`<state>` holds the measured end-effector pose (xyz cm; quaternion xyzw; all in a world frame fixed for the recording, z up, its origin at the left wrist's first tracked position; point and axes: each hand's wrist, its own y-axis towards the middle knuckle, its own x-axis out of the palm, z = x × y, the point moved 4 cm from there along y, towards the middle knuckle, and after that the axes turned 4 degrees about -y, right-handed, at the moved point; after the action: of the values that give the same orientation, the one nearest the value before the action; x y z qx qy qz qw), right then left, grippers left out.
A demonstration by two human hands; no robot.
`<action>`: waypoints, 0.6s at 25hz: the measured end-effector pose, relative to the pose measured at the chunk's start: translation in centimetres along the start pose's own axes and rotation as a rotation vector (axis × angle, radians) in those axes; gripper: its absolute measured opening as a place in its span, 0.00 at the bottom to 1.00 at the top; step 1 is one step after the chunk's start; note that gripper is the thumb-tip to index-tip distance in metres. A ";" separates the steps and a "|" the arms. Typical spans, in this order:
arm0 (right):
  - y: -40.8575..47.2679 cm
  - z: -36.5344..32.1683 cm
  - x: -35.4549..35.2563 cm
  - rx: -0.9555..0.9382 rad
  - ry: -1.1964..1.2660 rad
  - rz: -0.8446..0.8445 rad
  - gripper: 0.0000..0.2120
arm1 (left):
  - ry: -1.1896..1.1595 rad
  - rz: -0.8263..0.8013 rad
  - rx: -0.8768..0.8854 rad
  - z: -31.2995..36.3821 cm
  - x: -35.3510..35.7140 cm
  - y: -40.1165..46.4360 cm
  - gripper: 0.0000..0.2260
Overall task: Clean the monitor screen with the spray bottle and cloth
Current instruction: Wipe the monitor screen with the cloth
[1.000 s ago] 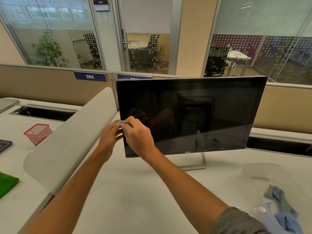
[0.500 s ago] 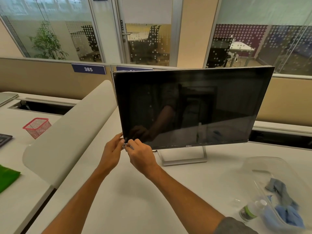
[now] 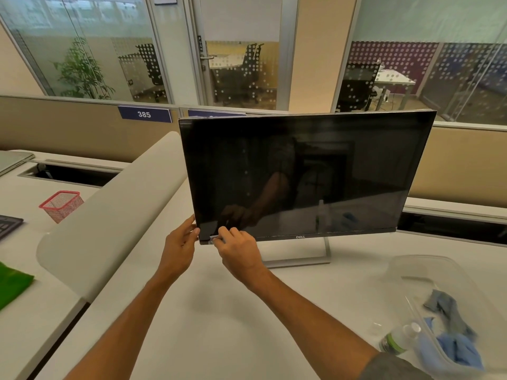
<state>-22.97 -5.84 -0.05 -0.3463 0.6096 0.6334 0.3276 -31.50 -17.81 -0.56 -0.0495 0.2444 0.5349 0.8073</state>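
Hands [image 3: 179,249] [image 3: 238,250] at monitor [image 3: 307,174] lower-left corner, perhaps pinching a cloth scrap.

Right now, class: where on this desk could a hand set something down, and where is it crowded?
Bare desk lies between the two forearms, and between the monitor stand and the clear container. Crowded: the right corner, with the spray bottle and blue cloth; also the monitor's lower-left corner, where the left hand and right hand work.

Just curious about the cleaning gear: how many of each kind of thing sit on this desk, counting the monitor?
Monitor: 1
Spray bottle: 1
Cloths, grey and blue: 2
Clear tub: 1
Total: 5
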 end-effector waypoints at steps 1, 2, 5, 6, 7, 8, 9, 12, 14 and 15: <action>-0.2 0.6 -0.3 0.002 0.005 -0.018 0.12 | 0.005 0.003 0.003 0.2 0.0 0.0 0.19; -0.5 1.3 -0.6 0.005 0.002 -0.033 0.12 | 0.013 0.007 0.007 0.4 0.0 0.0 0.19; -1.3 3.1 -1.5 0.033 -0.022 -0.082 0.10 | 0.051 0.027 0.018 1.0 -0.2 -0.1 0.20; -1.6 3.7 -1.7 0.047 -0.033 -0.095 0.10 | 0.064 0.031 0.019 1.1 -0.2 -0.1 0.20; -2.0 4.3 -2.0 0.060 -0.042 -0.110 0.10 | 0.077 0.032 0.019 1.2 -0.1 -0.2 0.20; -2.4 5.0 -2.3 0.068 -0.052 -0.130 0.11 | 0.090 0.032 0.018 1.4 -0.1 -0.3 0.20; -2.8 5.6 -2.4 0.072 -0.058 -0.158 0.12 | 0.105 0.031 0.019 1.6 0.0 -0.4 0.20; -4.1 7.7 -2.9 0.084 -0.078 -0.259 0.17 | 0.144 0.036 0.024 2.2 -0.1 -0.7 0.20; -4.9 9.2 -3.3 0.102 -0.092 -0.292 0.15 | 0.161 0.033 0.028 2.4 -0.2 -0.8 0.20; -5.2 9.9 -3.5 0.105 -0.097 -0.308 0.14 | 0.169 0.032 0.029 2.4 -0.2 -0.8 0.20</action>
<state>-17.10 4.33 0.25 -0.3870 0.5651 0.5591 0.4673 -30.02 -17.50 1.51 -0.0788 0.3201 0.5380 0.7758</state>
